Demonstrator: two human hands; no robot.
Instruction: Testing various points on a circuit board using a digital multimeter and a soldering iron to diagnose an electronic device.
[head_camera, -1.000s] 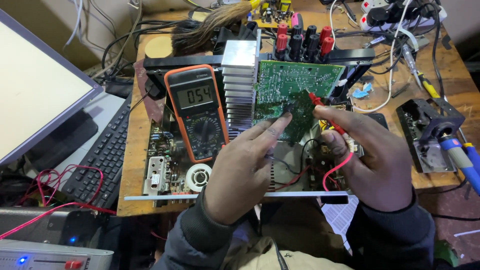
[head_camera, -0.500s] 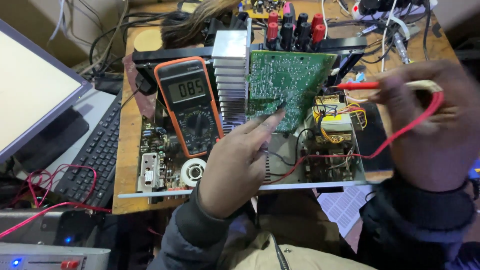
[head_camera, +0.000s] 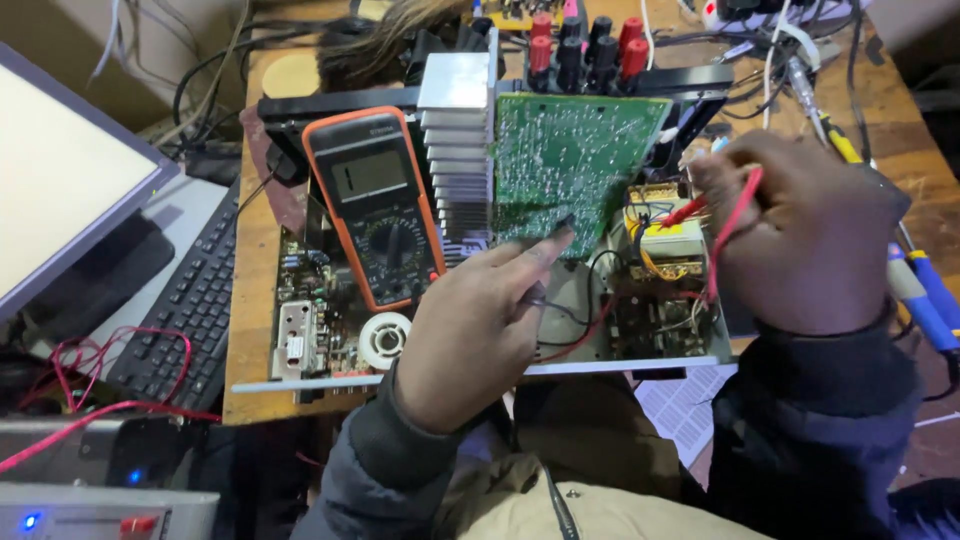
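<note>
Your left hand (head_camera: 470, 330) pinches a black probe (head_camera: 562, 222) closed between finger and thumb, its tip touching the lower edge of the green circuit board (head_camera: 570, 160), which stands tilted up inside the open amplifier chassis (head_camera: 480, 368) on the wooden bench (head_camera: 252, 300). Your right hand (head_camera: 800, 235), to the right of the board, is closed around the red probe (head_camera: 690, 210), whose tip hangs over the yellow transformer (head_camera: 665, 240) just below the board's right corner and, as far as the view shows, is off the board. The orange multimeter (head_camera: 380, 205) leans just left of the board against the finned heatsink (head_camera: 455, 150), its screen lit; judging by this, one lead is placed and the other has yet to land, so the measurement looks half made. Room is tight: wires crowd the chassis below the board, the red and black terminals (head_camera: 585, 45) stand behind its top edge, and soldering tools (head_camera: 915, 290) lie far right of it near the bench edge. Left of the board, past the meter, a keyboard (head_camera: 180, 320) and monitor (head_camera: 60, 200) hem in that side.
</note>
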